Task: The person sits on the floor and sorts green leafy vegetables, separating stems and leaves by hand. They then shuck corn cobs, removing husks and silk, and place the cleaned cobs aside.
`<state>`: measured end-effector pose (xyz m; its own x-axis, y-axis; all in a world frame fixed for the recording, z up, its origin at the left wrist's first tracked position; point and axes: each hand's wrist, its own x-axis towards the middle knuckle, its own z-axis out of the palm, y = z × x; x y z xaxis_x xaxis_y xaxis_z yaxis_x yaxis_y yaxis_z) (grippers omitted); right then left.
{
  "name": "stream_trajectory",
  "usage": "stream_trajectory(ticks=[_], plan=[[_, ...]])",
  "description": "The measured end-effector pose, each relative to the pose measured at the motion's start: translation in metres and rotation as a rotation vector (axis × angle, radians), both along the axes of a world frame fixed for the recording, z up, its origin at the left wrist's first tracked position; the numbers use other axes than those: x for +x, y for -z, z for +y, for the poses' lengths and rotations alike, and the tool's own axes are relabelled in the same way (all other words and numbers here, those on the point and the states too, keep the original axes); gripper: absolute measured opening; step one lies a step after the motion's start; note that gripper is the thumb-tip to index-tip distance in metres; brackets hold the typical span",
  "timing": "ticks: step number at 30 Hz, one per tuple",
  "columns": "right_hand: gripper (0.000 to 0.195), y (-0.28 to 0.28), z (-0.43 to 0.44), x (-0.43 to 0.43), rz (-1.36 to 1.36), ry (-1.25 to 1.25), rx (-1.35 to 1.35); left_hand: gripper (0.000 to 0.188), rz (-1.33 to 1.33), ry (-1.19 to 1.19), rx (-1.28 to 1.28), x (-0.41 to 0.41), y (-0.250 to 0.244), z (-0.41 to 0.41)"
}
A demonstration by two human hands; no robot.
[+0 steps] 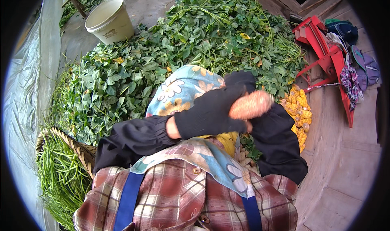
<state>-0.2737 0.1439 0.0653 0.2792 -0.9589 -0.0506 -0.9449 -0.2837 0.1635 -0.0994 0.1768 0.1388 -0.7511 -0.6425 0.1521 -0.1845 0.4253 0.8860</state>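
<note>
A reddish-orange corn cob, blurred by motion, is in the grasp of my left hand, which wears a black glove with bare fingertips. My right hand, also in a black glove, is just beyond it and largely covered by the left hand and the cob. Whether the right hand grips anything is hidden. Both forearms are in black sleeves and cross in front of my body above a floral apron. Several yellow corn cobs lie on the floor to the right of my right sleeve.
Leafy green vines are heaped ahead. A whitish plastic bucket stands at their far left. To the left, a woven basket borders long green stems. On the right, a red metal frame has clothes over it.
</note>
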Motion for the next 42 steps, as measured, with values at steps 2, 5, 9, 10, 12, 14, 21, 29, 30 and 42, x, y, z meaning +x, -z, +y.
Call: stream_trajectory(ticks=[2,5,9,10,12,14,21,29,30,42], plan=[[0.025,0.003,-0.002,0.003,-0.006,-0.035,-0.021,0.047,0.129,-0.146,-0.031,-0.016,0.000,-0.003],[0.026,-0.001,0.000,0.005,0.004,-0.063,-0.025,0.040,0.174,-0.260,-0.120,-0.031,0.006,-0.004],[0.029,-0.008,0.001,0.011,0.056,-0.059,-0.002,0.047,0.087,-0.269,-0.165,-0.038,0.014,-0.007],[0.030,-0.010,0.001,0.013,0.084,-0.054,0.009,0.043,0.114,-0.257,-0.099,-0.040,0.014,-0.007],[0.032,-0.014,0.000,0.017,0.144,-0.042,0.034,0.036,0.247,-0.264,-0.049,-0.046,0.011,-0.005],[0.034,-0.021,-0.001,0.020,0.139,-0.057,-0.047,0.041,0.382,0.002,-0.103,-0.051,0.009,0.005],[0.028,-0.046,0.011,0.032,-0.535,-0.083,-0.194,0.059,0.281,0.291,0.149,-0.036,0.029,0.033],[0.024,-0.036,0.038,0.020,-0.147,-0.309,-0.089,0.071,0.291,0.250,-0.012,-0.011,0.000,0.010],[0.023,-0.034,0.039,0.015,-0.187,-0.326,-0.102,0.067,0.402,0.178,0.122,-0.005,-0.006,0.001],[0.030,-0.045,0.021,-0.007,-0.155,0.092,0.128,0.059,-0.046,0.318,-0.373,0.002,0.016,0.036]])
